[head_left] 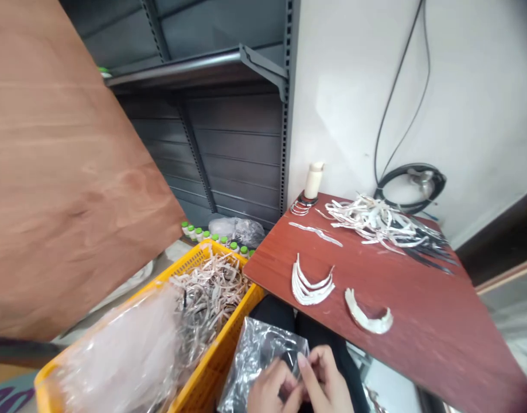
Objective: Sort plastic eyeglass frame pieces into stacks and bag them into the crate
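Observation:
Over my lap, both hands are at a clear plastic bag point(258, 344), which looks crinkled and shiny. My left hand point(269, 387) is closed with curled fingers on the bag's lower right part. My right hand point(326, 381) pinches close beside it at the bag's right edge, its thumb near the left fingertips. Something dark shows between the hands; I cannot tell what it is. On the red-brown table point(418, 321) nearby lie a stack of white curved strips point(310, 289) and a separate thicker curved white piece point(370, 321).
A yellow crate point(229, 332) at my left holds tangled strips point(215, 287) and clear plastic bags point(125, 350). Farther back on the table are a heap of white and black strips point(375, 221) and a cream bottle point(313, 180). Grey shelving point(241, 137) and brown board point(74, 172) stand beyond.

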Motion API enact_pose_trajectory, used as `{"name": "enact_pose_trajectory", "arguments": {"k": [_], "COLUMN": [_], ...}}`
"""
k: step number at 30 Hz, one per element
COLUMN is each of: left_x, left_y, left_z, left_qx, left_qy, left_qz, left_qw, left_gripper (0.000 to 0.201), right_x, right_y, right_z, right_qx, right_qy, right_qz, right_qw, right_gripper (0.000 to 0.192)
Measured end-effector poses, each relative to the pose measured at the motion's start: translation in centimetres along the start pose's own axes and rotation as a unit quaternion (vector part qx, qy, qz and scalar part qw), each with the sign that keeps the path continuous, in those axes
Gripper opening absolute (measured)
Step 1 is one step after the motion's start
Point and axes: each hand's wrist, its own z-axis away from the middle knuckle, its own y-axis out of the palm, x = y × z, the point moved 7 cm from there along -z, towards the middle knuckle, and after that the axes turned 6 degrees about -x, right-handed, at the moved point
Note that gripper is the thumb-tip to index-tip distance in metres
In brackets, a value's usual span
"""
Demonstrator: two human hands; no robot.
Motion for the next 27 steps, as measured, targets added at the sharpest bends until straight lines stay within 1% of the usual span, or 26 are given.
{"name": "enact_pose_trajectory", "arguments": {"k": [3,5,7,9,10,12,14,16,18,20,22,24,25,27], "left_x": [-0.7,-1.3,-2.1,-2.7,-2.9,-3.0,-3.1,-3.1,-3.3,-3.5,-3.7,-3.6,-3.5,-3.2], "left_y": [0.7,0.7,0.8,0.6,0.4,-0.1,-0.3,-0.3,-0.2,-0.4,-0.3,-0.1,0.0,0.1], "left_z": [0.0,-0.2,-0.2,-0.1,-0.1,-0.1,0.0,0.1,0.2,0.3,0.6,0.8,0.9,1.0], "left_qx": [0.028,0.068,0.111,0.128,0.124,0.097,0.078,0.064,0.039,-0.008,-0.041,-0.051,-0.051,-0.055], "left_qy": [-0.025,-0.035,-0.026,-0.008,0.003,0.015,0.024,0.032,0.051,0.081,0.119,0.14,0.142,0.14], "left_qz": [-0.009,-0.009,0.01,0.028,0.028,0.014,0.004,-0.005,-0.028,-0.063,-0.089,-0.099,-0.102,-0.116], "left_qw": [0.999,0.997,0.993,0.991,0.992,0.995,0.997,0.997,0.998,0.995,0.988,0.984,0.983,0.982], "left_gripper": [0.022,0.022,0.022,0.022,0.023,0.024,0.019,0.028,0.037,0.035,0.028,0.023,0.025,0.036], "right_x": [0.2,0.4,0.5,0.3,0.1,-0.1,-0.2,-0.4,-0.6,-0.6,-0.4,-0.1,0.2,0.5], "right_y": [-1.5,-2.0,-2.5,-2.7,-2.7,-2.8,-2.8,-2.6,-2.1,-1.8,-1.7,-1.7,-1.6,-1.7], "right_z": [-0.3,-0.6,-0.9,-1.1,-1.2,-1.4,-1.4,-1.6,-1.7,-1.8,-1.8,-1.7,-1.6,-1.6], "right_qx": [0.011,0.017,0.017,0.024,0.03,0.032,0.017,0.015,0.046,0.075,0.09,0.098,0.098,0.079], "right_qy": [-0.003,-0.009,0.0,0.027,0.042,0.057,0.057,0.05,0.049,0.046,0.045,0.043,0.039,0.028], "right_qz": [-0.02,-0.028,-0.039,-0.064,-0.081,-0.116,-0.14,-0.153,-0.161,-0.162,-0.15,-0.129,-0.121,-0.114], "right_qw": [1.0,0.999,0.999,0.997,0.995,0.991,0.988,0.987,0.985,0.983,0.984,0.986,0.987,0.99], "right_gripper": [0.045,0.043,0.042,0.042,0.042,0.041,0.038,0.036,0.034,0.033,0.033,0.033,0.032,0.031]}}
